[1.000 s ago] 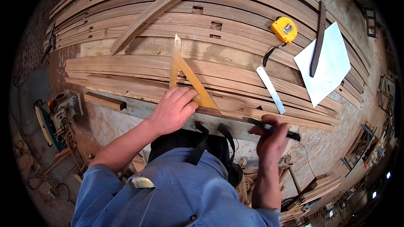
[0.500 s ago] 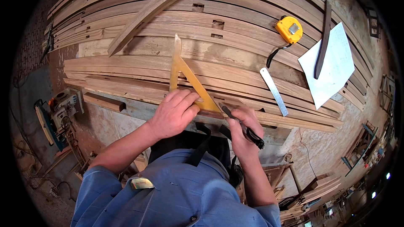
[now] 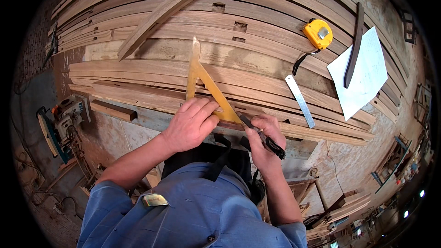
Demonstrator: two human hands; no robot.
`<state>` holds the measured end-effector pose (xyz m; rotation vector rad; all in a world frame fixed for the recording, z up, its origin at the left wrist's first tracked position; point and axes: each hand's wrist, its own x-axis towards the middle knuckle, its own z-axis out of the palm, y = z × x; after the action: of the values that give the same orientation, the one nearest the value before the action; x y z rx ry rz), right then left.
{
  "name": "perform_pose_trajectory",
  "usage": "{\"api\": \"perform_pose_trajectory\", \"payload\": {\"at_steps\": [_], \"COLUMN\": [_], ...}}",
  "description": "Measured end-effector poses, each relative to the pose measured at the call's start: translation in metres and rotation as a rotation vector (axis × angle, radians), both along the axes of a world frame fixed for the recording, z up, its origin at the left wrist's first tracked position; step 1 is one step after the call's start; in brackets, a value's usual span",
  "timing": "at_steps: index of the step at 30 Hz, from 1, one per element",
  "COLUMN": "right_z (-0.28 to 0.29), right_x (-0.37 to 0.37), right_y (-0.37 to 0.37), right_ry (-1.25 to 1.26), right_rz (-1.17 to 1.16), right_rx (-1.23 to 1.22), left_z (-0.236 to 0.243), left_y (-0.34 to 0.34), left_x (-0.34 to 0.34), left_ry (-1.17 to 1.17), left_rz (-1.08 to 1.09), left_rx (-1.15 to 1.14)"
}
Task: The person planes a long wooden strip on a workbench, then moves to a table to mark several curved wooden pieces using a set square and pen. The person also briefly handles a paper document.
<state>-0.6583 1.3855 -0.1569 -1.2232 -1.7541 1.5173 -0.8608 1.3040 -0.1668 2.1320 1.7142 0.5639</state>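
My left hand (image 3: 190,125) is closed on the lower edge of a yellow triangular set square (image 3: 215,91), pressing it against the front wood strips (image 3: 151,93). The square's pointed end reaches away from me across the strips. In my right hand (image 3: 267,141) is a slim black-handled tool (image 3: 246,121) with a rounded black part at its rear. The tool's narrow end lies at the square's lower right corner; its exact tip is too small to make out. A steel ruler (image 3: 300,102) lies on the strips to the right.
Beyond the ruler are a yellow tape measure (image 3: 318,34) with a black strap, a white paper sheet (image 3: 363,76) and a dark wooden stick (image 3: 353,46) across it. A curved wooden piece (image 3: 161,16) rests over mortised boards. A machine (image 3: 69,119) stands at left.
My right hand has shifted very slightly with the black-handled tool, whose rear end has swung a little inward. The left hand and the square keep nearly the same place.
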Motion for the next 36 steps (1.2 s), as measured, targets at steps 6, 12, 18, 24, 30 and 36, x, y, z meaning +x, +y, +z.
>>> {"api": "perform_pose_trajectory", "payload": {"at_steps": [6, 12, 18, 24, 30, 36], "right_z": [0.0003, 0.0011, -0.0009, 0.0000, -0.0002, 0.0027], "right_x": [-0.0002, -0.0008, -0.0008, -0.0013, -0.0011, -0.0016], "right_y": [0.0007, 0.0022, 0.0018, 0.0028, 0.0030, 0.0052], "right_ry": [-0.023, -0.041, -0.036, -0.039, -0.039, -0.044], "right_rz": [0.014, 0.023, 0.024, 0.037, 0.041, 0.006], "right_rx": [0.003, 0.005, 0.014, 0.023, 0.019, -0.114], "left_z": [0.0016, -0.0004, 0.0008, 0.0002, 0.0003, -0.0015], "left_y": [0.0013, -0.0002, 0.0000, -0.0002, -0.0001, -0.0001], "left_x": [0.0001, -0.0006, -0.0007, -0.0008, -0.0010, 0.0003], "left_ry": [0.001, -0.001, 0.000, 0.022, 0.039, 0.010], "left_rz": [-0.005, -0.004, -0.002, -0.010, -0.017, -0.009], "left_rx": [-0.008, -0.012, -0.013, -0.015, -0.022, -0.007]}}
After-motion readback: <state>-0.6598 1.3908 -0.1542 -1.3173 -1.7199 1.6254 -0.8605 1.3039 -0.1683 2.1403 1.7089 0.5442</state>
